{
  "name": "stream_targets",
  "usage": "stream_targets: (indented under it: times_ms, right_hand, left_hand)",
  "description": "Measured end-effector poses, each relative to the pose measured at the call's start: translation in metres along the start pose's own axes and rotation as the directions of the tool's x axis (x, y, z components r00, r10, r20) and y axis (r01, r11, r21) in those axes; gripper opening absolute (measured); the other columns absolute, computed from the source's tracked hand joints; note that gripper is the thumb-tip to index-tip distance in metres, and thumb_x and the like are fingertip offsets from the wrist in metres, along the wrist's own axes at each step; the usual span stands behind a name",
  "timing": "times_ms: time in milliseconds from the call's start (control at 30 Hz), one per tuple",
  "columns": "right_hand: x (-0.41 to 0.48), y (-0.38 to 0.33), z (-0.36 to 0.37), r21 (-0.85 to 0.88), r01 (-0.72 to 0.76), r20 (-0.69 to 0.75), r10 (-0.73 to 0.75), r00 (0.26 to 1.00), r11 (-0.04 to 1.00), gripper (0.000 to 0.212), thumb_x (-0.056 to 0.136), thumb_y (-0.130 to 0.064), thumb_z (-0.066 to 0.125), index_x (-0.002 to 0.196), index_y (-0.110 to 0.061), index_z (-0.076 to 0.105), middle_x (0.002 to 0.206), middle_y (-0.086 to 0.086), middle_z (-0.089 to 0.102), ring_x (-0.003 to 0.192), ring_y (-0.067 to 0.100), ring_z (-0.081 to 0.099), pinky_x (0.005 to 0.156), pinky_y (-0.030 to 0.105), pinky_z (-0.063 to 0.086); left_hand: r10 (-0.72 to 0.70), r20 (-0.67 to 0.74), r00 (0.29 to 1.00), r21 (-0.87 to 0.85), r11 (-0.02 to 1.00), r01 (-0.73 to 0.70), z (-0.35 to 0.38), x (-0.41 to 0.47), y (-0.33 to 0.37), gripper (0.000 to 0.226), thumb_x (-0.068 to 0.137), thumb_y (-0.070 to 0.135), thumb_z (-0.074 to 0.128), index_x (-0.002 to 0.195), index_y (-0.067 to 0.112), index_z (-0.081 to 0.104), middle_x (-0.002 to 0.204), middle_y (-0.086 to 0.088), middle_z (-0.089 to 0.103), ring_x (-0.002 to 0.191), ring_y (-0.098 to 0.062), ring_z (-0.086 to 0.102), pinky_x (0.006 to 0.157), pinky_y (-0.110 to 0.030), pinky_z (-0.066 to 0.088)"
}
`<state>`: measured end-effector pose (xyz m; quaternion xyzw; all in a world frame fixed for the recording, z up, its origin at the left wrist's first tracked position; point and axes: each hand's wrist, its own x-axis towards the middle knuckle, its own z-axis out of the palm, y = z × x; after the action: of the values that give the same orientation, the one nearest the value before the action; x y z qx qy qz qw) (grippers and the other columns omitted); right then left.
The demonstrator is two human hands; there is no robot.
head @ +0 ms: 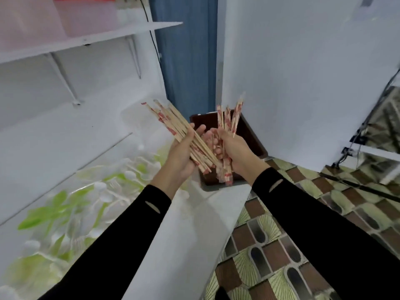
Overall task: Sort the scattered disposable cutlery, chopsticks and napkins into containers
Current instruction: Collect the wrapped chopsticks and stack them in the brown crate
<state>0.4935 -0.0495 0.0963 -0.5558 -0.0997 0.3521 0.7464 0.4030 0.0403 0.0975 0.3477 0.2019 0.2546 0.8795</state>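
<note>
Print on chopsticks (173,128) seemingly unreadable

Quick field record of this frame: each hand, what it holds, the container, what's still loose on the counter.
left hand: grip on fanned bundle of wrapped wooden chopsticks
right hand: grip on second chopstick bundle, tips up
container: dark brown rectangular tray, below both hands, at counter corner
counter: white worktop
unsorted: white and green plastic spoons and forks, scattered at left
</note>
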Motion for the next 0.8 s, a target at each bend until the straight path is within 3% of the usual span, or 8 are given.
stream_targets:
  times_ms: [100, 267, 433, 533, 600, 667, 700, 800]
  right_hand:
    - [0.027, -0.023, -0.016, -0.019, -0.001, -0.018, 0.000, 1.000, 1.000, 0.029, 0.105, -0.029, 0.043, 0.121, -0.008, 0.056, 0.059, 0.001, 0.060, 0.041, 0.008, 0.052, 0.041, 0.019, 0.040]
    - [0.080, -0.048, -0.031, -0.014, 0.020, -0.070, -0.021, 0.997, 1.000, 0.020, 0.103, -0.030, 0.047, 0.110, -0.015, 0.058, 0.063, 0.003, 0.064, 0.048, 0.011, 0.056, 0.044, 0.021, 0.046]
    - [0.127, -0.025, -0.047, -0.150, 0.038, -0.113, -0.055, 0.992, 0.988, 0.024, 0.104, -0.029, 0.046, 0.114, -0.013, 0.061, 0.070, 0.004, 0.067, 0.058, 0.012, 0.059, 0.058, 0.024, 0.050]
    - [0.140, 0.003, -0.057, -0.205, -0.043, -0.167, 0.008, 0.986, 0.978, 0.025, 0.104, -0.024, 0.046, 0.105, -0.005, 0.063, 0.072, 0.007, 0.064, 0.054, 0.013, 0.056, 0.054, 0.026, 0.047]
    - [0.148, 0.012, -0.062, -0.293, -0.090, -0.199, 0.032, 0.980, 0.952, 0.024, 0.103, -0.021, 0.047, 0.089, -0.010, 0.062, 0.076, 0.008, 0.065, 0.055, 0.013, 0.058, 0.053, 0.026, 0.050]
    - [0.155, 0.021, -0.068, -0.500, -0.090, -0.171, 0.003, 0.985, 0.861, 0.015, 0.098, -0.020, 0.054, 0.086, -0.016, 0.063, 0.086, 0.007, 0.067, 0.073, 0.018, 0.064, 0.067, 0.030, 0.054]
    - [0.155, 0.021, -0.069, -0.614, -0.076, -0.135, -0.009, 0.991, 0.786, 0.010, 0.094, -0.023, 0.058, 0.092, -0.017, 0.066, 0.094, 0.006, 0.069, 0.085, 0.021, 0.066, 0.077, 0.032, 0.054]
    - [0.151, 0.022, -0.069, -0.776, -0.042, -0.078, -0.031, 0.996, 0.630, 0.042, 0.088, -0.035, 0.060, 0.127, -0.018, 0.059, 0.121, 0.006, 0.066, 0.112, 0.024, 0.061, 0.090, 0.026, 0.044]
  left_hand:
    - [0.010, 0.021, 1.000, 0.043, 0.999, -0.011, 0.017, 0.039, -0.003, 0.018, 0.102, 0.015, 0.047, 0.117, 0.017, 0.057, 0.104, -0.003, 0.074, 0.099, -0.020, 0.071, 0.085, -0.042, 0.057]
    - [0.035, 0.012, 0.999, 0.114, 0.993, -0.036, 0.036, 0.096, -0.012, 0.016, 0.101, 0.013, 0.050, 0.115, 0.013, 0.058, 0.101, -0.005, 0.074, 0.093, -0.017, 0.072, 0.072, -0.032, 0.060]
    - [0.038, -0.069, 0.997, 0.420, 0.907, -0.005, 0.025, 0.145, -0.043, 0.020, 0.096, 0.016, 0.061, 0.115, 0.014, 0.065, 0.101, -0.002, 0.075, 0.096, -0.016, 0.071, 0.081, -0.033, 0.058]
    - [0.005, -0.136, 0.991, 0.529, 0.846, 0.068, 0.009, 0.157, -0.067, 0.022, 0.090, 0.012, 0.069, 0.112, 0.009, 0.068, 0.102, -0.011, 0.074, 0.097, -0.025, 0.070, 0.086, -0.038, 0.057]
    - [-0.039, -0.103, 0.994, 0.631, 0.770, 0.096, 0.002, 0.166, -0.078, 0.026, 0.089, 0.007, 0.068, 0.115, 0.006, 0.067, 0.104, -0.013, 0.072, 0.096, -0.024, 0.070, 0.086, -0.037, 0.058]
    - [-0.079, -0.057, 0.995, 0.770, 0.631, 0.095, -0.001, 0.169, -0.083, 0.035, 0.086, 0.015, 0.067, 0.122, 0.012, 0.064, 0.108, -0.008, 0.071, 0.100, -0.022, 0.068, 0.087, -0.036, 0.057]
    - [-0.085, -0.028, 0.996, 0.841, 0.537, 0.069, -0.001, 0.170, -0.084, 0.043, 0.084, 0.022, 0.065, 0.126, 0.017, 0.061, 0.112, -0.005, 0.069, 0.106, -0.021, 0.065, 0.093, -0.037, 0.055]
    - [0.001, 0.059, 0.998, 0.930, 0.363, -0.056, -0.001, 0.169, -0.088, 0.060, 0.082, 0.026, 0.064, 0.138, 0.015, 0.046, 0.127, 0.004, 0.058, 0.118, -0.013, 0.055, 0.107, -0.032, 0.043]
